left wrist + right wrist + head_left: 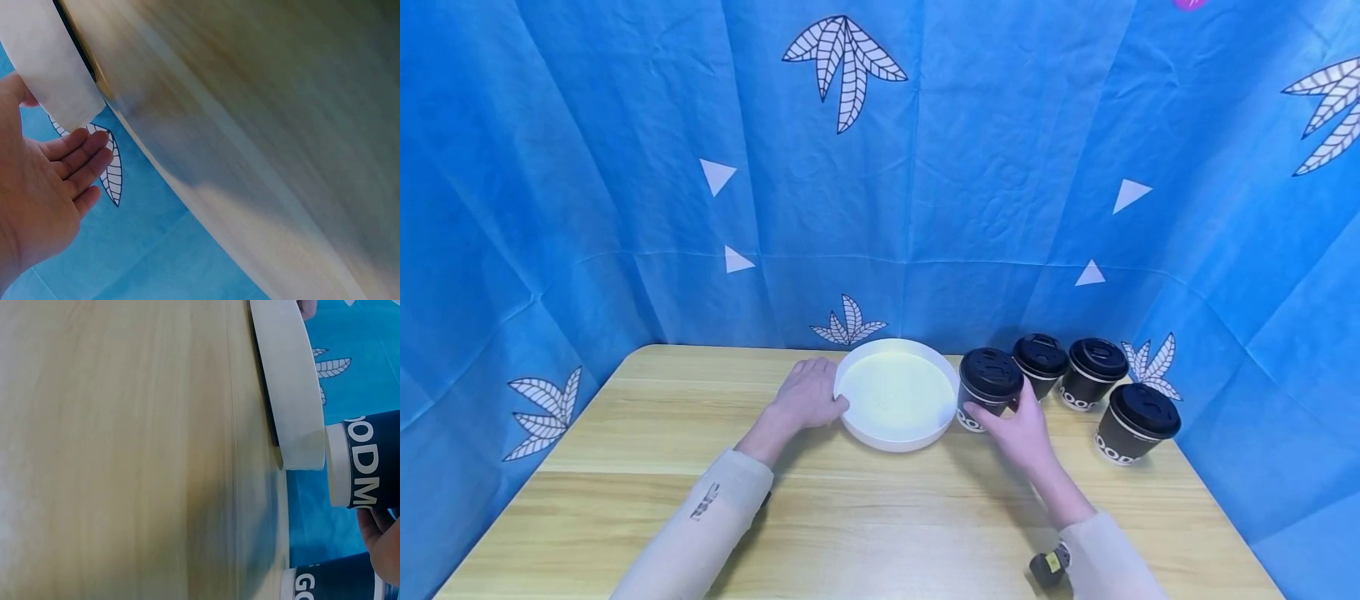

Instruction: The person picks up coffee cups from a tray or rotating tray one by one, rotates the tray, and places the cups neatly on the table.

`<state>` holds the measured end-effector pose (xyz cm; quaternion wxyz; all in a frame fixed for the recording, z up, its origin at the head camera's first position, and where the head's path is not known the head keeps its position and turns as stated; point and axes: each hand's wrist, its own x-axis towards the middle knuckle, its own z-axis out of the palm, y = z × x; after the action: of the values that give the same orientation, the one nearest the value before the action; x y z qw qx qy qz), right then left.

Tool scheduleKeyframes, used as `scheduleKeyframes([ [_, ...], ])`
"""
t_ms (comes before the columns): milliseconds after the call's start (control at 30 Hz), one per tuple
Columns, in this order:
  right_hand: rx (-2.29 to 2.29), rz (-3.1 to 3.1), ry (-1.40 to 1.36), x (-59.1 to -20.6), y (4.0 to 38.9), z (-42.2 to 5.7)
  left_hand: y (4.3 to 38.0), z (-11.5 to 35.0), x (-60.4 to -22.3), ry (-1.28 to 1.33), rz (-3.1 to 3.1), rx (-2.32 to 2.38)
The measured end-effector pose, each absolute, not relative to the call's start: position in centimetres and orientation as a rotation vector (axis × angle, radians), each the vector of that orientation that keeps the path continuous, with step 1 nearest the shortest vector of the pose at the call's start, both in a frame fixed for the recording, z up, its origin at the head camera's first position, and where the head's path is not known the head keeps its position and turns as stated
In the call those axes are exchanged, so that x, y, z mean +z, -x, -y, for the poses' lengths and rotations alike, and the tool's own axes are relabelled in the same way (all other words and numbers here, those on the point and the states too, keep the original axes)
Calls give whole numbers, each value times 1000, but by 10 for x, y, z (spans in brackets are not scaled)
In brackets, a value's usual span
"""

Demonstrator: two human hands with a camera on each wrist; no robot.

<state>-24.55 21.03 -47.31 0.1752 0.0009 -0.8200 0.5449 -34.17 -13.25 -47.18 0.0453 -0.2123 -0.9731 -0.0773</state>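
Observation:
A round white tray point(897, 442) with a low wall is on the wooden table. At its left side is my left hand point(808, 396), thumb toward the near side of the rim and the other fingers farther back. The left wrist view shows this hand point(47, 194) with fingertips against the tray's end point(56, 62). My right hand point(1021, 425) grips a black lidded paper coffee cup point(983, 392) just right of the tray. In the right wrist view that cup point(369, 462) is upright, its white base raised above the tabletop; part of the right hand point(384, 544) shows below the lettering.
Three more lidded coffee cups stand at the right: one behind the right hand point(1040, 358), another beside it point(1092, 375), and the third nearer the table's right edge point(1137, 425). A blue patterned curtain point(910, 183) surrounds the wooden table point(880, 517).

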Motion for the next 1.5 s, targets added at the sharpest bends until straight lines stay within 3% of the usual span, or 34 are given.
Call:
scheduleKeyframes([
  [1500, 1481, 2390, 163, -489, 219, -263, 338, 131, -468, 628, 2992, -245],
])
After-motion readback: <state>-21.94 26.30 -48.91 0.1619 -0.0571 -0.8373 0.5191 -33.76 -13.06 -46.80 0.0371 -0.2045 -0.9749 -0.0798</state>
